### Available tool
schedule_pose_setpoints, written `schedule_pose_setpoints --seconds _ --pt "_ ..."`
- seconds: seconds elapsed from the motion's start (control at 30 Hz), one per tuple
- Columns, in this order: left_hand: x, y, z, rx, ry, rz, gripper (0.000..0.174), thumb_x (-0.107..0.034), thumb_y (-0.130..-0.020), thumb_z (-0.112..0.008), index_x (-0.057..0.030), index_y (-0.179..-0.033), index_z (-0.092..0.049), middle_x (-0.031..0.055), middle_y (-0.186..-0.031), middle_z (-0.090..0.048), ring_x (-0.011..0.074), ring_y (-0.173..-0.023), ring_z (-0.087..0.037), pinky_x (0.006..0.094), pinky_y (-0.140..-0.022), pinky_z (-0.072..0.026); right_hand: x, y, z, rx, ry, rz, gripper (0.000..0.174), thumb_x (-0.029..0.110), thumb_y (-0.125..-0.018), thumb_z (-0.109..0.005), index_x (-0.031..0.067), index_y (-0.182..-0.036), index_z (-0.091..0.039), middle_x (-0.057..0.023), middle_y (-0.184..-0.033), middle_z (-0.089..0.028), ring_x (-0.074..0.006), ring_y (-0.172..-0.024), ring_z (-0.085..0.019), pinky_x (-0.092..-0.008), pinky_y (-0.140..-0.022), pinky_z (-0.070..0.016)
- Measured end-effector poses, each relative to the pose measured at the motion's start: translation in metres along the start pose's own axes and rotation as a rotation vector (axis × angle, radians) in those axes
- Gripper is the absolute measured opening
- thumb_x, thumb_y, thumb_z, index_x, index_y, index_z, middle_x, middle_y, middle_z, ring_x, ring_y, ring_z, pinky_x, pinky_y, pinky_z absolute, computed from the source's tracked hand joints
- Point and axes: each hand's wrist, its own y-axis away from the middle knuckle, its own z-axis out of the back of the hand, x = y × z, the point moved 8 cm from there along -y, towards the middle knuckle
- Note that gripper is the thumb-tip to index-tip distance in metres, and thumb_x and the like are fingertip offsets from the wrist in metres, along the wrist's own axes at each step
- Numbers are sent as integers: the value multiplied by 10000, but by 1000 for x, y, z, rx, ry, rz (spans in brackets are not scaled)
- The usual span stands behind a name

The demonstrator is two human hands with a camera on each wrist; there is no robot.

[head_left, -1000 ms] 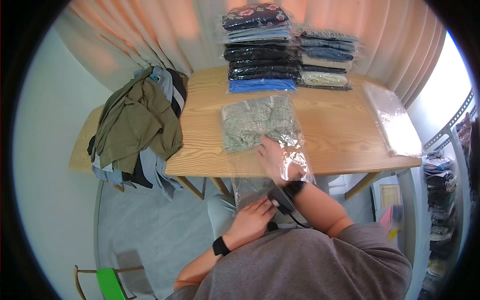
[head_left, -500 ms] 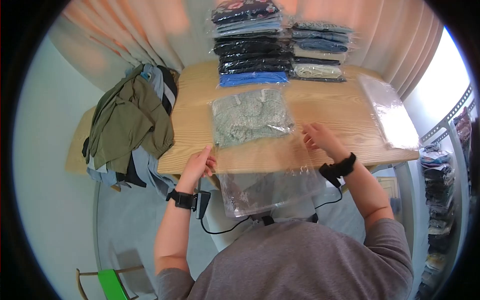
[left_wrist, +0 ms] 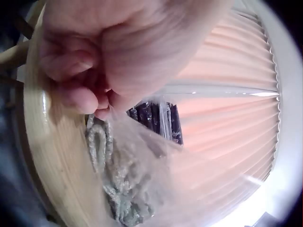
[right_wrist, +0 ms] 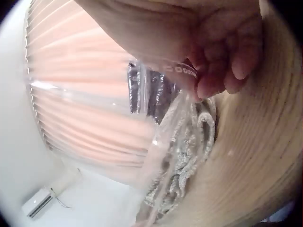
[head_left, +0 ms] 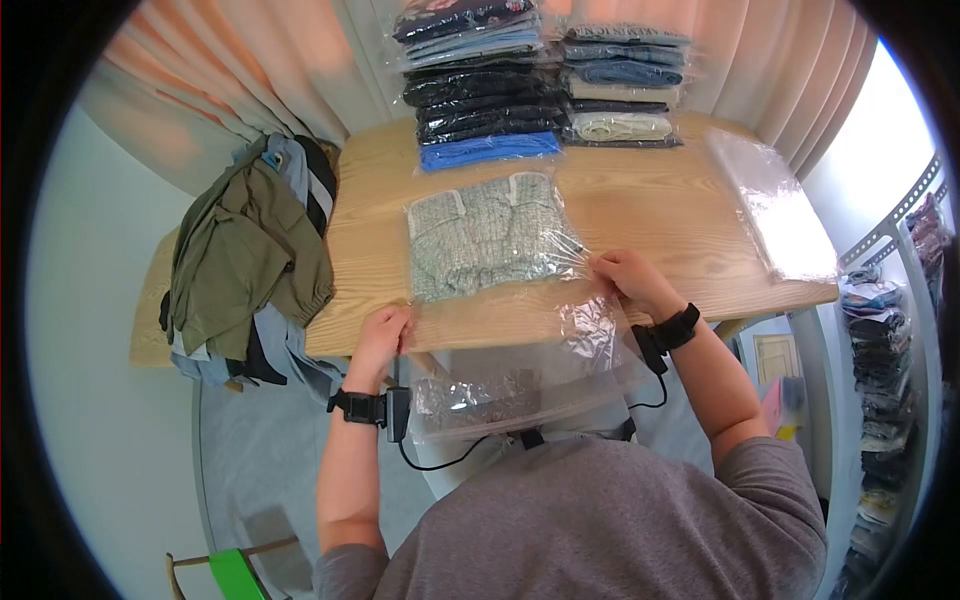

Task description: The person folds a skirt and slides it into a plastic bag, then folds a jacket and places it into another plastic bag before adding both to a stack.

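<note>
A folded grey-green knitted garment (head_left: pixel 485 235) lies inside a clear plastic bag (head_left: pixel 500 325) on the table. The bag's unfilled end hangs over the front edge toward the person's lap. My left hand (head_left: pixel 382 335) pinches the bag's left side just below the garment. On the opposite side my right hand (head_left: pixel 635 280) pinches the bag, and creases in the plastic run from its fingertips to the garment. In the left wrist view, thumb and fingers (left_wrist: pixel 78 97) grip the film, with the garment's folded layers (left_wrist: pixel 123 179) behind. The right wrist view shows the film gathered at the fingertips (right_wrist: pixel 208 87).
Two stacks of bagged folded clothes (head_left: pixel 485 95) stand at the back of the wooden table (head_left: pixel 640 210). A loose heap of clothes (head_left: pixel 250 260) covers the left end. Flat clear bags (head_left: pixel 780 210) lie at the right. A shelf of clothes (head_left: pixel 875 400) stands beyond.
The right hand left the bag's middle for its right side, and the left hand moved from the near end to the left side. Both now pinch the plastic, which is pulled taut at the right.
</note>
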Motion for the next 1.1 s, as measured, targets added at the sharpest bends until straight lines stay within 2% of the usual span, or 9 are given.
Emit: schedule_pose_setpoints --seconds 0.2,0.23,0.3,0.37,0.4,0.5,0.7,0.93,1.1 --pt "0 12 2 86 -114 -36 227 -186 -929 -520 -24 -775 -560 35 -650 -518 137 -543 -504 264 -521 -416 4 14 3 23 57 23 342 244 -950 -516 -2 -723 -586 -2 -591 -530 -82 -528 -461 -236 -505 -391" --pt "4 14 4 84 -114 -36 227 -186 -929 -520 -24 -775 -560 35 -650 -518 137 -543 -504 264 -521 -416 0 16 10 -16 37 13 234 202 -927 -538 -3 -834 -599 -42 -706 -578 -117 -628 -526 -246 -590 -436" --pt "-42 41 17 -300 -608 -656 152 -102 -890 -532 -8 -988 -601 128 -909 -612 247 -854 -598 333 -762 -476 -3 24 16 -57 14 6 178 161 -904 -560 -4 -945 -612 -82 -820 -625 -152 -727 -590 -255 -674 -481" --pt "-55 58 3 -257 -771 -817 233 -77 -861 -556 -29 -1087 -582 146 -1063 -583 277 -1013 -545 365 -867 -437 41 52 16 -210 430 546 356 73 -820 -610 63 -1172 -559 -144 -1187 -575 -261 -1092 -559 -334 -923 -447" --pt "-63 69 -12 -208 -932 -977 355 -51 -831 -579 -50 -1186 -563 164 -1216 -554 307 -1171 -492 397 -971 -397 40 51 15 -211 430 544 356 73 -820 -610 63 -1172 -559 -144 -1187 -575 -261 -1092 -559 -334 -923 -447" --pt "-59 68 -36 36 -1099 -1095 452 -51 -804 -617 -79 -1248 -538 134 -1345 -485 291 -1262 -434 410 -1009 -377 53 58 -9 -104 636 762 560 57 -748 -661 153 -1279 -514 -115 -1411 -414 -296 -1314 -369 -419 -1065 -308" --pt "-52 49 -40 207 -1024 -1019 352 -75 -809 -635 -81 -1161 -616 81 -1267 -569 282 -1202 -498 404 -990 -400 25 41 -25 182 907 863 460 113 -781 -660 171 -1229 -574 28 -1350 -502 -242 -1326 -372 -453 -1101 -229" --pt "-46 47 -27 208 -798 -970 320 -67 -796 -654 -76 -1116 -641 100 -1233 -588 294 -1139 -546 390 -953 -434 36 47 -11 36 579 713 317 67 -753 -653 125 -1064 -634 -113 -1294 -518 -325 -1272 -410 -452 -1041 -333" --pt "-61 60 -33 5 -935 -1101 364 -42 -729 -704 -115 -1083 -668 138 -1246 -563 339 -1113 -539 398 -937 -436 61 64 -38 -121 822 962 447 -20 -693 -604 176 -1095 -621 -107 -1384 -417 -324 -1268 -397 -436 -1014 -369"
